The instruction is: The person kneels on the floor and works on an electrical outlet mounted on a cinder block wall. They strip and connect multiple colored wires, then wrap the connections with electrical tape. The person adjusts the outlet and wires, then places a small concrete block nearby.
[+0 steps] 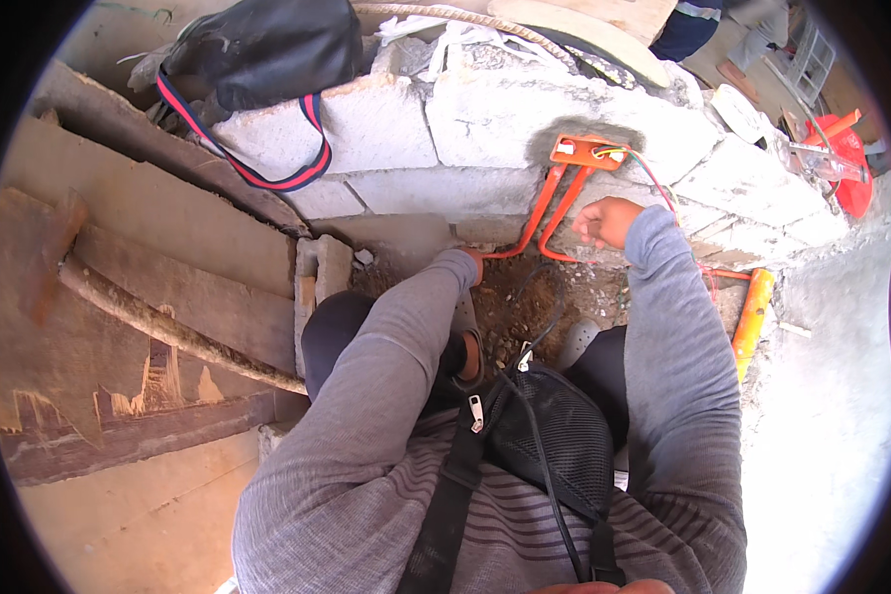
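An orange electrical box point(589, 151) is set in the pale block wall, with red, yellow and green wires point(616, 152) coming out of its right side. Two orange conduits point(543, 210) run down from it and bend outward near the ground. My left hand point(478, 265) is low at the end of the left conduit, seemingly touching it; the sleeve hides most of its fingers. Just right of the other conduit, my right hand point(606, 220) has its fingers curled together. Whatever they pinch, if anything, is hidden. A thin red wire point(653, 178) passes behind this hand.
A black bag point(277, 49) with a striped strap lies on the wall top. Left, a long-handled hammer point(168, 327) rests against wooden boards point(218, 277). A yellow-orange tube point(752, 322) stands at right. A red helmet-like object point(846, 163) sits on the wall's right end.
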The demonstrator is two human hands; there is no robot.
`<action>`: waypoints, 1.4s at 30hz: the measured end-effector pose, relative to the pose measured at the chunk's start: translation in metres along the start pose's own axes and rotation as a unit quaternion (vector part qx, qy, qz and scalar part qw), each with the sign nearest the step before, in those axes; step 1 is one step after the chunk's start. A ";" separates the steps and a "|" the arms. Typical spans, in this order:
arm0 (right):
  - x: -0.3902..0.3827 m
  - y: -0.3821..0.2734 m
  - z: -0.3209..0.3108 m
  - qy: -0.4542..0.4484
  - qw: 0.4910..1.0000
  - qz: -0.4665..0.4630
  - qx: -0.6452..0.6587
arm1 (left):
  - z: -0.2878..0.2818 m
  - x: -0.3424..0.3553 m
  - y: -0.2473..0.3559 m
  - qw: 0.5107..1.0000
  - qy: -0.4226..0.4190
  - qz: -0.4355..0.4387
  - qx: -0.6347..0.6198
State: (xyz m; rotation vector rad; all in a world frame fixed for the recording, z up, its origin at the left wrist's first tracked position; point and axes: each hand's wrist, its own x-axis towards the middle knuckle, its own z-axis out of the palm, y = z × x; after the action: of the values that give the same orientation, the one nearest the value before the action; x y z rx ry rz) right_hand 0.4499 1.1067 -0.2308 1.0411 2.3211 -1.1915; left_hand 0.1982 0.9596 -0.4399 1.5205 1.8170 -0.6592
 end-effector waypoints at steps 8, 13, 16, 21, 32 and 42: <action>0.005 -0.012 0.002 -0.011 1.000 0.027 0.004 | -0.001 0.008 0.000 0.989 0.116 0.030 -0.084; 0.006 -0.020 0.007 -0.008 1.000 0.028 -0.011 | -0.007 0.000 0.004 0.984 0.131 0.046 -0.111; 0.004 -0.022 0.008 -0.013 1.000 0.020 -0.020 | 0.004 -0.003 -0.003 0.990 0.092 0.015 -0.104; -0.004 -0.011 0.012 0.024 0.999 0.022 0.006 | 0.001 -0.013 0.000 0.996 0.066 0.027 -0.062; -0.043 -0.050 0.024 0.043 0.989 -0.068 -0.123 | 0.012 0.010 0.004 0.985 0.121 0.086 -0.091; -0.052 -0.070 0.018 0.061 0.983 -0.137 -0.107 | 0.022 0.012 0.002 0.995 0.040 0.075 -0.051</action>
State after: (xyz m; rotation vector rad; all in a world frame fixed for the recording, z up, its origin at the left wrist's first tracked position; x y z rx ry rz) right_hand 0.4332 1.0413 -0.1725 0.7573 2.6852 -0.9613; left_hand 0.2025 0.9509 -0.4631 1.6157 1.7477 -0.4323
